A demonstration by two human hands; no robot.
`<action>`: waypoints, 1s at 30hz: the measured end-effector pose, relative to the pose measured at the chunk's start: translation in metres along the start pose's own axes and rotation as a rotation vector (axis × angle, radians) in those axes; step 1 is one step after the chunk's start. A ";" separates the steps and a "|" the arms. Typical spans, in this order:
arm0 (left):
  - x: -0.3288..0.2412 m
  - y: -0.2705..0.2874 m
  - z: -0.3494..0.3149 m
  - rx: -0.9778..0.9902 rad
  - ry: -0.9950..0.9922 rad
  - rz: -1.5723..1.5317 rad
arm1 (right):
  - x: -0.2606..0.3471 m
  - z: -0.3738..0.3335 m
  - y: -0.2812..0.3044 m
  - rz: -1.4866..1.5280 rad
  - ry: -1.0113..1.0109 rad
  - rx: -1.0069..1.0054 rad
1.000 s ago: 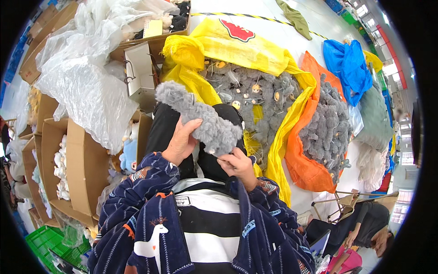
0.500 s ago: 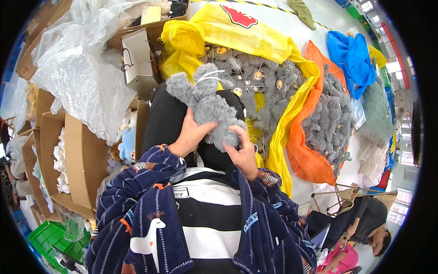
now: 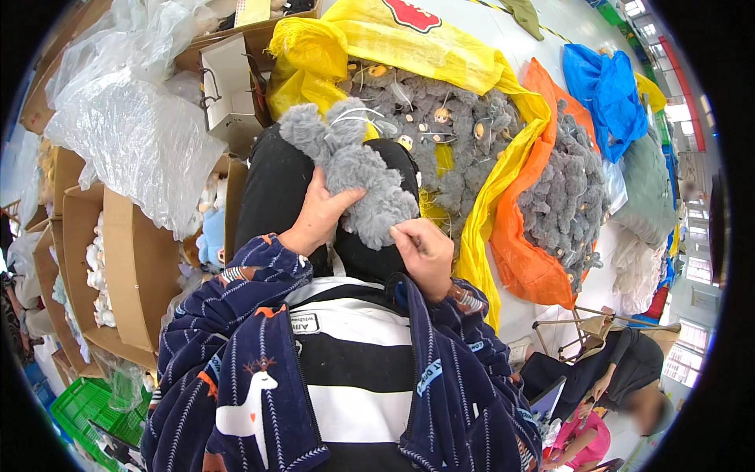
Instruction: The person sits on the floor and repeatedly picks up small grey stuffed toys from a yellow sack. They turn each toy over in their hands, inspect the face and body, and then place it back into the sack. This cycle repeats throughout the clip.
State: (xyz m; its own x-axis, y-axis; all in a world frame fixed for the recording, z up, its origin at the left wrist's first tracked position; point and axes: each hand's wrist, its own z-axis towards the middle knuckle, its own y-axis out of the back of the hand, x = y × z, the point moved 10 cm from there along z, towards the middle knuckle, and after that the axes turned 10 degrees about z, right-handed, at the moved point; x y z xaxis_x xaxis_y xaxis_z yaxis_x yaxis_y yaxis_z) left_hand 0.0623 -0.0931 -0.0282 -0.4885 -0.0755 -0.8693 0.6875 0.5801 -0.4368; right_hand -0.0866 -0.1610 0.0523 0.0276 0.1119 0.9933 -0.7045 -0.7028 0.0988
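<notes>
At left, a green plastic crate [image 3: 75, 411] is seen on the floor below open cardboard cartons [image 3: 130, 267], in one of which white plush toys [image 3: 97, 271] are stacked. Clear plastic sheeting [image 3: 130, 149] is draped over the cartons' upper side, and a light-blue plush toy [image 3: 211, 238] is partly hidden beside it.

At center, a grey plush piece [image 3: 363, 179] is held over black trousers [image 3: 267, 193], its upper end trailed by thin white ties [image 3: 351, 112]. Its middle is gripped by the left hand [image 3: 317, 214], the thumb laid across the fur and the fingers tucked mostly out of sight. At its lower right end, a narrow pinch is made by the thumb and forefinger of the right hand [image 3: 429, 250]; whether fur or a loose thread is caught there cannot be told.

The handling of this piece appears to be under way, since it has not been set down. Many similar grey pieces [image 3: 472, 189] are heaped in a yellow woven sack [image 3: 484, 259], and more are packed in an orange sack [image 3: 515, 263] farther right; which have been worked on cannot be told. Beyond them, a blue sack [image 3: 602, 98] is bunched, and a dark-clothed co-worker [image 3: 629, 370] is seated at lower right.
</notes>
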 end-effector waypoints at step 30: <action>-0.011 -0.025 0.009 0.168 0.251 0.178 | 0.014 0.029 0.324 0.738 0.240 -0.868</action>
State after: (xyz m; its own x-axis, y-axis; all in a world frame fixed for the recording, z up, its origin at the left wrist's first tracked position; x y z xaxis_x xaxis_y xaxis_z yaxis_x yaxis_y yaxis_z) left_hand 0.0550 -0.1140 -0.0094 -0.4551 0.2285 -0.8606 0.8426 0.4230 -0.3333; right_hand -0.2938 -0.4073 0.0999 -0.6611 0.0720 0.7468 -0.7451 0.0540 -0.6648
